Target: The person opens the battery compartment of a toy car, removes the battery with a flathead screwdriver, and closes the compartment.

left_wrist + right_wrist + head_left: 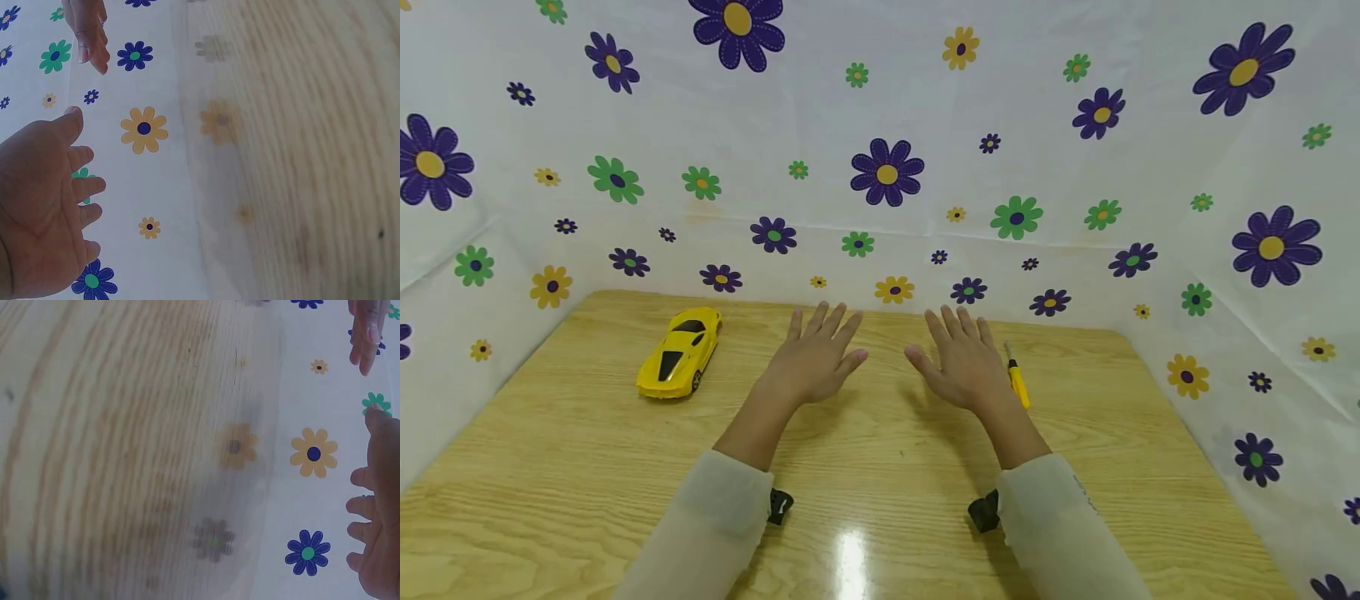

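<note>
Both hands are held out over the wooden table with fingers spread, palms down, and nothing in them. My left hand (811,360) is nearest to a yellow toy car (681,353), which stands to its left with black windows showing. Just right of my right hand (962,362) lies a screwdriver (1017,379) with a yellow and black handle, its metal tip pointing away from me. In the left wrist view the left hand (44,206) shows its palm side. The right hand (384,506) appears at the edge of the right wrist view.
The wooden table (880,467) has a glossy surface with a bright reflection near its front. A white cloth (820,117) printed with purple, green and yellow flowers hangs behind the table and along both sides. A dark strap-mounted device (779,506) sits at the left wrist.
</note>
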The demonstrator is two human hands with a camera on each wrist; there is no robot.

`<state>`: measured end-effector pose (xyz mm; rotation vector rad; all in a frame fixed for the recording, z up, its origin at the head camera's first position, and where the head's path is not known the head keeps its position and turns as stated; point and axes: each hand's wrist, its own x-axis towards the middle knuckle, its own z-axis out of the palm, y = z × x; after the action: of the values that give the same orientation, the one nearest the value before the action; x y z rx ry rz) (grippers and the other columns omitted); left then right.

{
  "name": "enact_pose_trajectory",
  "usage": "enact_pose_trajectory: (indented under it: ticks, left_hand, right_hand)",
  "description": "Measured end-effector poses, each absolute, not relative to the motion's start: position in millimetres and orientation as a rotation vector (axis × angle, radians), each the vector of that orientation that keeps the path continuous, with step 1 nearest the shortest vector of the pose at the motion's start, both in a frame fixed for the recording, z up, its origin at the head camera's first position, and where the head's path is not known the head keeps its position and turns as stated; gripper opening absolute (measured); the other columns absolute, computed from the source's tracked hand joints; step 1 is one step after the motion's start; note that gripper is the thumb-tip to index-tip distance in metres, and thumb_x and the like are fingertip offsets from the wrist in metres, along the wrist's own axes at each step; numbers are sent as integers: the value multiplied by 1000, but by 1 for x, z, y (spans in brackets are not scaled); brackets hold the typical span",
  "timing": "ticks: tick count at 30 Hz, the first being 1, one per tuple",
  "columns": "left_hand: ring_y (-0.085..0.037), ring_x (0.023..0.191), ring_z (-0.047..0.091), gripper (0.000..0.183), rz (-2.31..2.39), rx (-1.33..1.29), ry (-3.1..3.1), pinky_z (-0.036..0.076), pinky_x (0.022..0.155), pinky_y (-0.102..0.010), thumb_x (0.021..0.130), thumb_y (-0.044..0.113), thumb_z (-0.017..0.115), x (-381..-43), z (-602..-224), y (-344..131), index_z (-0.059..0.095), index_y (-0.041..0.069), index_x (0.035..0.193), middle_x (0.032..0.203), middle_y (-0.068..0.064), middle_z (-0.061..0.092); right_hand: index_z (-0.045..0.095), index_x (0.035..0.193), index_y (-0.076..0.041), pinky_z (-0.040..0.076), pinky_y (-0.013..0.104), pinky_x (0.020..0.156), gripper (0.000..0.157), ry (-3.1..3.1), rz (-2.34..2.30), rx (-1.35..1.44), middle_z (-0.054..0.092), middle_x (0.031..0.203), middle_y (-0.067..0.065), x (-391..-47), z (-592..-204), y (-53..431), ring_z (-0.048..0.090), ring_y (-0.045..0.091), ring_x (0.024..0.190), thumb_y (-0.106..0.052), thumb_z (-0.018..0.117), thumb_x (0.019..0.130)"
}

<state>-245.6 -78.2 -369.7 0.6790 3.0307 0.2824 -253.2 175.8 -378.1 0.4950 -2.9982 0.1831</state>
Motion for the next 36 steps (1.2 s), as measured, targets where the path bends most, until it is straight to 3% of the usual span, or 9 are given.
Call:
enact_pose_trajectory:
  ticks: [11,25,36]
  left_hand:
    - [-40,156,2,69,230,628,3083,-8,122,-66,110,54,30,-253,-365,-106,13,19,166,171,-14,11]
    - [-50,153,6,69,287,539,3062,-6,119,-72,111,47,36,-258,-366,-175,14,12,166,169,-23,12]
    - [-56,148,14,74,255,394,3068,5,115,-79,109,54,33,-258,-379,-243,15,8,165,165,-30,15]
  right_hand:
    - [22,165,-12,8,57,127,82,-2990,178,566,19,168,17,-260,-375,164,14,39,156,-66,31,105]
    - [24,164,-11,13,54,127,80,-2947,158,711,23,168,16,-265,-372,121,19,38,155,-64,36,105]
    - [22,165,-14,11,51,128,80,-2936,150,825,21,169,12,-267,-370,74,17,34,156,-66,34,105]
